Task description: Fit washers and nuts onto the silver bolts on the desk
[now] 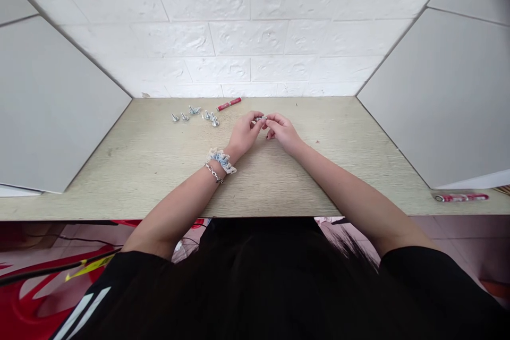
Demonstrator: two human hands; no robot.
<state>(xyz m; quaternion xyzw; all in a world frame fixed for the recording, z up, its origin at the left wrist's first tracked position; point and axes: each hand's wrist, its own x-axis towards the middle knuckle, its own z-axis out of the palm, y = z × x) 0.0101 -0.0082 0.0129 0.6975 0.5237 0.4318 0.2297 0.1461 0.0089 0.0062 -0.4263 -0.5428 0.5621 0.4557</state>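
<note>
Over the middle of the table, my left hand (245, 132) and my right hand (283, 132) meet at the fingertips. Between them is a small silver bolt (261, 118), pinched by the thumb and fingers of both hands and partly covered by them. To the left of my hands, several similar bolts with washers or nuts stand and lie about: a pair (194, 110), a cluster (211, 118) and two single ones farther left, one of them a bolt (175, 117). A red marker-like tube (229, 104) lies behind them, near the wall.
The pale wooden table (271, 186) ends at a white brick-patterned wall (271, 37). Grey panels stand at the left (59, 101) and right (442, 90). Another red tube (462, 198) lies by the front right edge. Red plastic (24, 297) shows below left.
</note>
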